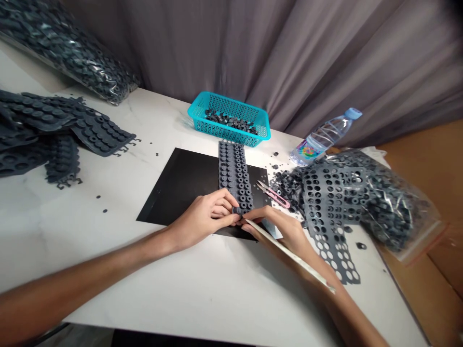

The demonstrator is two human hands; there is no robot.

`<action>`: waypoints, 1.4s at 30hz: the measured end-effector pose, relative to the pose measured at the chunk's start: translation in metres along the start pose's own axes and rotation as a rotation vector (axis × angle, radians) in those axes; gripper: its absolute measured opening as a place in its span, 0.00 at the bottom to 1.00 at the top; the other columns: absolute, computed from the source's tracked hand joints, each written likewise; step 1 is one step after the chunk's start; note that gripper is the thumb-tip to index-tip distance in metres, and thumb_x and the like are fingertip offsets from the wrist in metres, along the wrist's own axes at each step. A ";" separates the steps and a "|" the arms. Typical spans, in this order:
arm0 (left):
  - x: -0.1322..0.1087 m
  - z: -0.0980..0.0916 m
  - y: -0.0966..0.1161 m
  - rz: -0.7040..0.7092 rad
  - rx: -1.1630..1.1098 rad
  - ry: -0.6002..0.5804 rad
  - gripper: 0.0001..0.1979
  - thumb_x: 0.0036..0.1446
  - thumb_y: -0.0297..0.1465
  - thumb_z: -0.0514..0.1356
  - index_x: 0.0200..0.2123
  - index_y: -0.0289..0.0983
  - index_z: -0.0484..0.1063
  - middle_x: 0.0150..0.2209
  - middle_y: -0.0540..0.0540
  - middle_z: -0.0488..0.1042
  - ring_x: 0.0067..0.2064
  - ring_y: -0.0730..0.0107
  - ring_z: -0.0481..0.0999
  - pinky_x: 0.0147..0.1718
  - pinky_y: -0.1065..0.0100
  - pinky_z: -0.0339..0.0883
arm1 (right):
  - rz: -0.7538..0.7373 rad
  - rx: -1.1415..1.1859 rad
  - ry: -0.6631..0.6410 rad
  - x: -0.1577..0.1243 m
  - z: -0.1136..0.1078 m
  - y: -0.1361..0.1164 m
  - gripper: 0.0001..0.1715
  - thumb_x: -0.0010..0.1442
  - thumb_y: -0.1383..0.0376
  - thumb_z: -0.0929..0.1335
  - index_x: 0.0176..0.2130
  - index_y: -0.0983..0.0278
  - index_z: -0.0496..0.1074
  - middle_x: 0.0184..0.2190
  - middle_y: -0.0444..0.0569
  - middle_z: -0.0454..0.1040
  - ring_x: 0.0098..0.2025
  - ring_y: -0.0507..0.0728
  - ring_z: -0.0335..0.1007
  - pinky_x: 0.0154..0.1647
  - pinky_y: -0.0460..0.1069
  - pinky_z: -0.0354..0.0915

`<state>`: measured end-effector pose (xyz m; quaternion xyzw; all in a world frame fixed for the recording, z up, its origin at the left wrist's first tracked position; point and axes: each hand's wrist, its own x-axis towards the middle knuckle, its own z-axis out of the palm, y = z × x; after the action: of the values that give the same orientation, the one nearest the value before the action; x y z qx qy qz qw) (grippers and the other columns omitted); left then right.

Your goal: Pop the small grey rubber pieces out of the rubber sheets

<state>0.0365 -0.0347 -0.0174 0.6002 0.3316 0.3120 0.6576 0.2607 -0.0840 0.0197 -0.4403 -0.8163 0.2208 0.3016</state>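
Observation:
A dark grey rubber sheet (234, 168) with rows of round studs lies lengthwise over a black mat (181, 188). My left hand (213, 212) is closed on its near end, thumb and index finger pinching the edge. From the right, my right hand (278, 224) holds a long thin white stick (292, 258), its fingertips close to the same edge. The stick's tip is hidden by the fingers. Beside the mat's right side lie pink-handled thread snips (274, 194), with small dark rubber pieces (287, 185) heaped behind them.
A turquoise basket (231, 130) holds small dark pieces. A plastic bottle (327, 137) leans near a clear bag (398, 212) of parts. A perforated rubber sheet (327, 202) hangs over the right pile. Studded sheets (47, 120) and a large filled bag (72, 53) lie left.

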 end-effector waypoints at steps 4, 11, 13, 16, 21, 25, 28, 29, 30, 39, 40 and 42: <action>0.000 -0.001 0.000 -0.007 0.012 0.001 0.11 0.62 0.34 0.67 0.44 0.36 0.70 0.39 0.47 0.79 0.41 0.65 0.83 0.43 0.67 0.75 | 0.062 -0.004 0.000 0.000 0.002 -0.002 0.06 0.72 0.62 0.69 0.46 0.61 0.75 0.39 0.48 0.82 0.38 0.54 0.79 0.43 0.47 0.73; 0.000 0.000 0.001 -0.002 0.002 -0.003 0.11 0.62 0.33 0.66 0.44 0.36 0.70 0.38 0.47 0.79 0.41 0.65 0.84 0.42 0.68 0.75 | 0.006 -0.053 0.014 0.000 0.005 0.005 0.09 0.72 0.61 0.68 0.48 0.62 0.75 0.39 0.50 0.81 0.37 0.55 0.77 0.41 0.48 0.73; 0.000 0.000 0.001 -0.002 0.002 -0.004 0.11 0.62 0.33 0.66 0.44 0.36 0.71 0.39 0.47 0.79 0.41 0.65 0.84 0.42 0.68 0.75 | 0.017 -0.071 -0.003 0.000 0.005 0.007 0.11 0.72 0.60 0.68 0.51 0.62 0.74 0.39 0.50 0.80 0.37 0.55 0.77 0.41 0.48 0.72; -0.001 0.000 0.002 -0.005 0.000 -0.003 0.10 0.62 0.32 0.66 0.44 0.36 0.71 0.38 0.47 0.79 0.41 0.64 0.84 0.42 0.67 0.75 | -0.007 -0.109 -0.021 0.001 0.005 0.006 0.13 0.72 0.61 0.68 0.54 0.62 0.73 0.39 0.49 0.79 0.38 0.55 0.77 0.41 0.48 0.72; 0.000 0.001 0.003 -0.006 0.001 0.000 0.10 0.62 0.32 0.66 0.43 0.35 0.70 0.38 0.46 0.80 0.42 0.63 0.84 0.43 0.66 0.75 | -0.121 -0.194 -0.025 0.003 0.006 0.008 0.13 0.74 0.64 0.65 0.56 0.64 0.72 0.41 0.52 0.79 0.40 0.57 0.76 0.43 0.50 0.71; 0.000 0.000 0.003 -0.002 0.006 -0.008 0.10 0.63 0.33 0.66 0.44 0.36 0.70 0.39 0.46 0.80 0.42 0.63 0.84 0.44 0.65 0.75 | -0.219 -0.306 0.010 0.005 0.010 0.012 0.14 0.77 0.61 0.62 0.54 0.64 0.71 0.37 0.51 0.79 0.37 0.56 0.75 0.38 0.49 0.70; 0.000 0.000 0.002 0.000 -0.003 -0.011 0.10 0.63 0.33 0.65 0.44 0.36 0.70 0.39 0.45 0.81 0.43 0.62 0.84 0.44 0.64 0.76 | -0.195 -0.371 0.031 0.004 0.013 0.013 0.13 0.77 0.61 0.61 0.52 0.64 0.71 0.36 0.50 0.78 0.36 0.56 0.75 0.36 0.48 0.69; 0.001 0.000 0.002 -0.004 -0.002 -0.012 0.10 0.63 0.33 0.65 0.44 0.36 0.70 0.39 0.45 0.81 0.43 0.61 0.85 0.44 0.64 0.76 | -0.179 -0.386 0.037 0.003 0.014 0.013 0.13 0.77 0.61 0.62 0.52 0.64 0.71 0.36 0.50 0.78 0.36 0.55 0.75 0.36 0.48 0.68; 0.001 0.000 0.002 -0.011 0.000 -0.011 0.10 0.63 0.33 0.66 0.43 0.36 0.70 0.39 0.45 0.81 0.43 0.61 0.85 0.44 0.64 0.76 | -0.164 -0.396 0.041 0.002 0.015 0.013 0.12 0.77 0.62 0.62 0.51 0.64 0.71 0.36 0.50 0.78 0.35 0.55 0.75 0.35 0.49 0.68; 0.005 0.001 0.003 -0.092 -0.066 0.020 0.10 0.61 0.31 0.67 0.42 0.35 0.71 0.34 0.48 0.79 0.41 0.60 0.85 0.45 0.63 0.78 | 0.010 -0.280 0.117 -0.005 0.025 0.013 0.10 0.74 0.64 0.63 0.53 0.62 0.70 0.41 0.49 0.78 0.39 0.56 0.76 0.40 0.50 0.69; 0.005 0.001 0.003 -0.097 -0.079 0.021 0.10 0.61 0.31 0.67 0.42 0.35 0.71 0.34 0.47 0.79 0.41 0.60 0.85 0.45 0.63 0.78 | 0.032 -0.259 0.123 -0.005 0.026 0.013 0.11 0.74 0.64 0.63 0.53 0.62 0.70 0.41 0.49 0.78 0.40 0.56 0.76 0.41 0.50 0.69; 0.005 0.001 0.004 -0.109 -0.101 0.019 0.11 0.61 0.31 0.67 0.42 0.35 0.71 0.34 0.47 0.80 0.41 0.60 0.86 0.45 0.63 0.78 | 0.068 -0.217 0.123 -0.005 0.026 0.011 0.11 0.74 0.64 0.63 0.54 0.62 0.70 0.42 0.49 0.78 0.41 0.55 0.76 0.42 0.49 0.69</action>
<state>0.0403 -0.0307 -0.0138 0.5443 0.3538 0.2974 0.7000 0.2516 -0.0853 -0.0078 -0.5104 -0.8001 0.1138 0.2940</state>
